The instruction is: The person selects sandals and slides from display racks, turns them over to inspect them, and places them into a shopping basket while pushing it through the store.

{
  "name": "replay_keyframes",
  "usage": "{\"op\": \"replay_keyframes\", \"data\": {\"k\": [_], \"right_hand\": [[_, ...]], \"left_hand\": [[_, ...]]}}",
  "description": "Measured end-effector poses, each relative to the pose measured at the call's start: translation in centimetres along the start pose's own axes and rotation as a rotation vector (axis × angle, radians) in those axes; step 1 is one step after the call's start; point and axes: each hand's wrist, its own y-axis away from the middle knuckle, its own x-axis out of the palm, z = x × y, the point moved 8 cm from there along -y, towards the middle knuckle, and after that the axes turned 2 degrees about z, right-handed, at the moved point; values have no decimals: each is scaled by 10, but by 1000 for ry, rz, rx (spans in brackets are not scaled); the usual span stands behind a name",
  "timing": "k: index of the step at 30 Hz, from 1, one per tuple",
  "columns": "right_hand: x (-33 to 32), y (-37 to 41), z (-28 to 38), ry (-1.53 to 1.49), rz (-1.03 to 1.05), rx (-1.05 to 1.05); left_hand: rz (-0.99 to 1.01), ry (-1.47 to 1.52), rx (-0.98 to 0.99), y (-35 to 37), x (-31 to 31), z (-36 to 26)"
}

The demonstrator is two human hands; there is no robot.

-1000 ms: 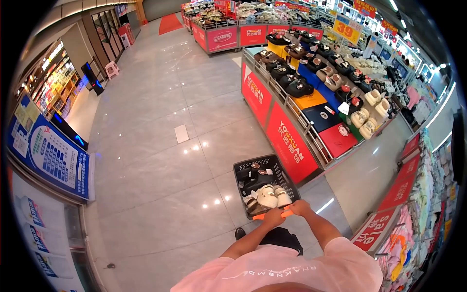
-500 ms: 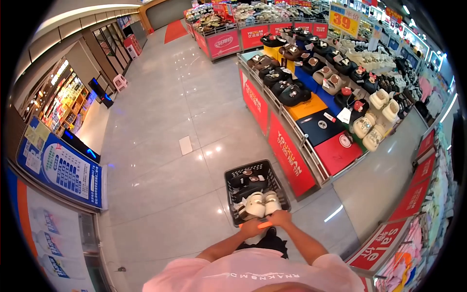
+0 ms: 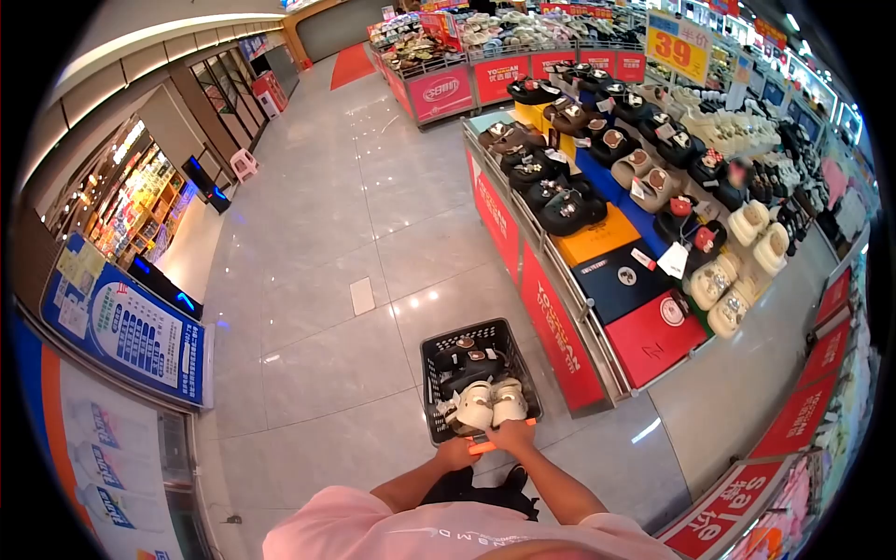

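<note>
**Basket beside shoe bench, grip unchanged**

Both hands are kept clamped on the orange handle of the black basket, left hand and right hand close together. The basket, loaded with white shoes, stands on the floor just beside the bench. Since a second ago it appears advanced slightly along the bench, though lens distortion leaves this uncertain.

Counted one black basket cart with one orange handle. Two hands gripped it: left hand, right hand. Two cream slippers lay inside; the dark shoes were too jumbled to count. One pink stool, one yellow price sign, two red panels were noted.
</note>
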Motion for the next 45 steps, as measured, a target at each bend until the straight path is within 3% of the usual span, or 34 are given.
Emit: {"op": "replay_keyframes", "data": {"k": [10,15,17,20,21,26,30,36,43,45], "right_hand": [[1,-84,13,121,46,13],[-47,-84,47,137,66,102],[-46,-97,49,151,69,32],[-51,-109,54,172,43,14],[-50,-113,54,176,30,4],[-52,-129,60,177,25,-29],[-48,-142,63,166,234,-13],[-26,-177,53,91,486,-264],[-17,-195,60,292,681,-459],[-21,-197,67,293,750,-484]], "left_hand": [[-84,109,133,-46,-55,21],[76,213,66,-67,-66,33],[-62,212,122,-70,-83,32],[-117,266,153,-77,-95,37],[8,249,62,-79,-94,38],[-16,214,72,-88,-112,41],[-109,203,122,-89,-128,38],[61,195,-1,-94,-127,37],[180,78,7,-102,-128,32],[-5,141,66,-100,-139,29]]}}
